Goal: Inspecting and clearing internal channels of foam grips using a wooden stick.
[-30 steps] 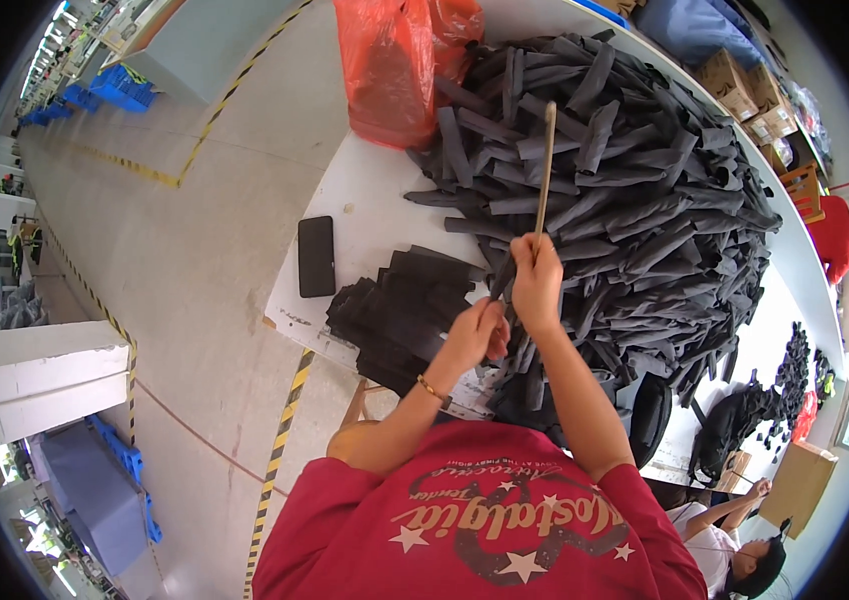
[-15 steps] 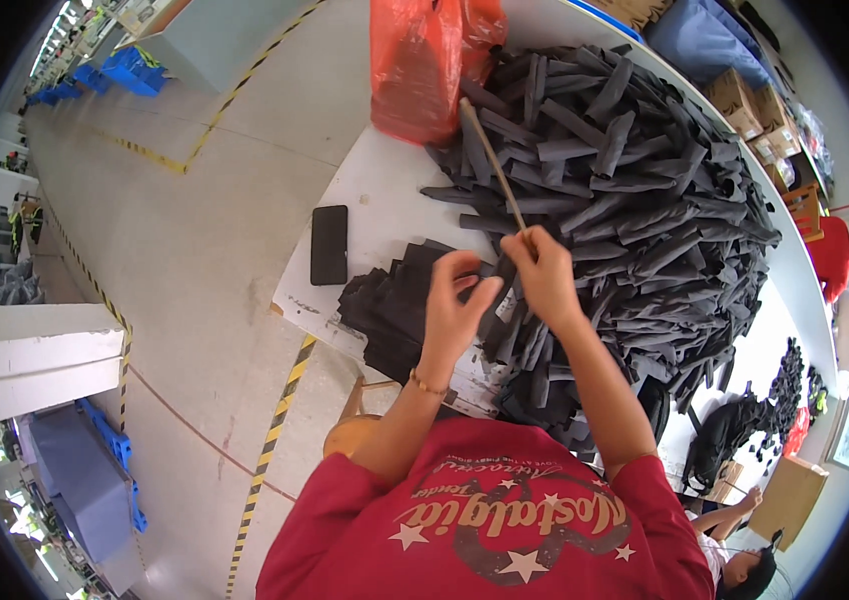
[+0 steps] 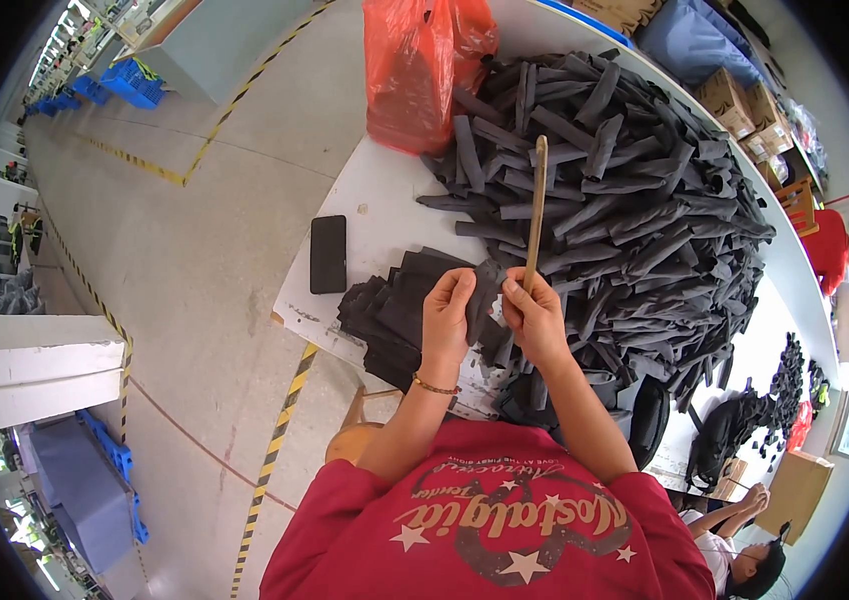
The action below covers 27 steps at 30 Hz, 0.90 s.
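Both hands are close together over the white table. My left hand (image 3: 448,312) pinches a small dark grey fabric piece (image 3: 486,292) that spans the gap to the other hand. My right hand (image 3: 536,318) is closed round the lower end of a thin wooden stick (image 3: 540,205), and its thumb and fingertips meet the fabric's right edge. The stick points away from me, across a large heap of dark grey rolled fabric tubes (image 3: 635,210). Left of my left hand lies a stack of flat dark fabric pieces (image 3: 392,308).
A black phone (image 3: 329,254) lies on the white table (image 3: 370,185) near its left edge. An orange-red plastic bag (image 3: 410,85) stands at the far side. A wooden stool (image 3: 350,440) is at my left. Another person (image 3: 745,550) sits at the lower right.
The stick has swung from leaning left to nearly straight ahead. My right hand has come down towards me, and my left fingers have closed on the fabric piece.
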Each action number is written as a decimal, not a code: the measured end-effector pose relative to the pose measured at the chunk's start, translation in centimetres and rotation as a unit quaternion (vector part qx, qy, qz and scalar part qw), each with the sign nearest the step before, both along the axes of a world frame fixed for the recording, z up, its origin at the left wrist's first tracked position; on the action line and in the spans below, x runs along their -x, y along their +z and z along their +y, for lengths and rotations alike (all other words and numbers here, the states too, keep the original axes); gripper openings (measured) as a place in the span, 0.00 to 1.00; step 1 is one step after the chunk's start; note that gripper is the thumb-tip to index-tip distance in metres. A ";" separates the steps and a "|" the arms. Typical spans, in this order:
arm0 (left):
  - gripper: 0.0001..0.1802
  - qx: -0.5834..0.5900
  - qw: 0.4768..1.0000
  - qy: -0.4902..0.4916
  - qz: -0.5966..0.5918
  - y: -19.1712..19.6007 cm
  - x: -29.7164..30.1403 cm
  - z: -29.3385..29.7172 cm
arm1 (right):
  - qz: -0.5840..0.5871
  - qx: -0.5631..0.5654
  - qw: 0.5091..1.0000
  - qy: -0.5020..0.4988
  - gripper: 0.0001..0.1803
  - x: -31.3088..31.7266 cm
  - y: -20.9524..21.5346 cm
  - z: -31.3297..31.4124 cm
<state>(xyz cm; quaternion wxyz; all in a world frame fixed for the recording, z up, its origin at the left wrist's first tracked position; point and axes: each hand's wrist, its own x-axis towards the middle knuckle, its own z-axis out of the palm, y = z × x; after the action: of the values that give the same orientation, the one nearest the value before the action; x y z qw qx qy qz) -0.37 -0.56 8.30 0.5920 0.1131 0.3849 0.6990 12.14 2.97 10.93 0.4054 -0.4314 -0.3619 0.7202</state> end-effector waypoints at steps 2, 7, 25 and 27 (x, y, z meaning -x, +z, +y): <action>0.09 0.006 0.996 -0.008 0.092 -1.0 0.0 -0.2 | -0.009 0.013 1.000 -0.026 0.07 0.2 0.8 -0.1; 0.10 -0.022 0.957 -0.051 0.284 -1.0 0.2 -0.5 | -0.297 -0.257 0.919 0.008 0.07 -0.4 1.7 1.8; 0.17 0.086 0.964 -0.185 0.173 -3.1 -1.6 -3.9 | -0.177 -0.074 0.981 0.001 0.09 -0.6 -3.0 1.7; 0.18 0.081 0.943 -0.217 0.238 -4.4 -2.6 -6.3 | -0.176 -0.103 0.975 -0.086 0.10 0.3 -2.0 5.5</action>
<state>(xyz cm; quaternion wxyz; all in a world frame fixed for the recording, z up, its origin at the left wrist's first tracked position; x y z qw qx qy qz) 2.24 -6.82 3.85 0.6273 0.3089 0.5360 0.4730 11.82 8.42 8.89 0.4376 -0.5367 -0.4614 0.5546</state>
